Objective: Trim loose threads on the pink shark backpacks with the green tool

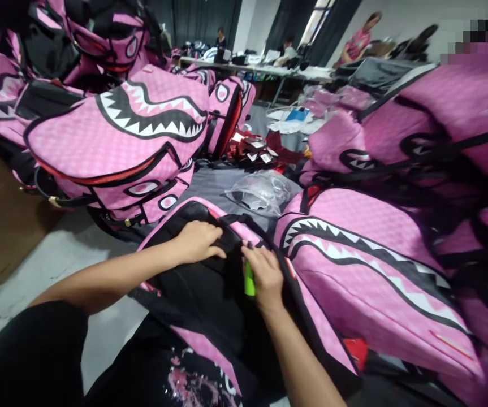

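Note:
A pink and black backpack [227,282] lies in front of me with its black side up. My left hand [199,242] rests on the black fabric near its top edge, thumb apart from the fingers, and I see nothing held in it. Close by on the right, my right hand [264,274] is closed around a small bright green tool [249,280]. Its green end sticks out below the fingers and a dark tip shows above them; the kind is hidden. That hand is at the bag's pink and black edge.
Pink shark-mouth backpacks are piled at the left [69,135] and right [366,265]. Beyond my bag lie a clear plastic bag [264,192] and dark red pieces with tags [260,150]. A cardboard box [1,220] stands at the left. Other people work at a far table [260,68].

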Action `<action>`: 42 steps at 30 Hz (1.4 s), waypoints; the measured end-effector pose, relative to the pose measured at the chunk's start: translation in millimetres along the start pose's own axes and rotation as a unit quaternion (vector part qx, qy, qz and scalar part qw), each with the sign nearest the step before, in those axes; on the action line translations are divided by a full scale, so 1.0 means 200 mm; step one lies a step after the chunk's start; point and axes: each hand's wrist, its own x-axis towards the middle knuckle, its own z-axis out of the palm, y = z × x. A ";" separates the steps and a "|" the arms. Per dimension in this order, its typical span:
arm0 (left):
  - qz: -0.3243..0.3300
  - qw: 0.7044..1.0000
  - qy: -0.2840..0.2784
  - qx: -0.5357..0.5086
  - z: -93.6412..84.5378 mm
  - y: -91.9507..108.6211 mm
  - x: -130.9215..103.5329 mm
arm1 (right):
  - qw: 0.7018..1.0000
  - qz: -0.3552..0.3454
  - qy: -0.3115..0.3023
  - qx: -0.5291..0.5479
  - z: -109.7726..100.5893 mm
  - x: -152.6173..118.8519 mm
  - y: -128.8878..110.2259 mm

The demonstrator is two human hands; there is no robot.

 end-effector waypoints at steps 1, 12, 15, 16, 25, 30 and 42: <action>-0.002 1.000 -0.005 0.013 0.02 -0.02 -0.01 | 1.000 -0.002 0.004 0.004 0.06 -0.01 0.04; 0.067 0.991 0.047 -0.104 0.06 -0.06 -0.04 | 0.996 0.019 0.077 0.049 0.17 0.07 0.00; 0.093 0.972 0.209 -0.063 0.08 -0.12 -0.03 | 0.996 -0.022 0.052 0.069 0.17 0.03 -0.07; 0.095 0.967 0.232 -0.033 0.07 -0.12 -0.02 | 0.996 -0.034 0.042 0.071 0.18 0.02 -0.09; 0.029 0.996 -0.078 -0.010 0.01 -0.25 0.31 | 0.991 0.057 -0.008 0.121 0.24 0.02 -0.21; 0.110 0.994 -0.022 0.016 0.13 -0.29 0.35 | 0.990 0.036 -0.046 0.124 0.17 -0.07 -0.20; 0.191 0.968 0.032 0.162 0.19 -0.03 0.35 | 0.957 0.232 -0.001 0.176 0.15 -0.09 -0.14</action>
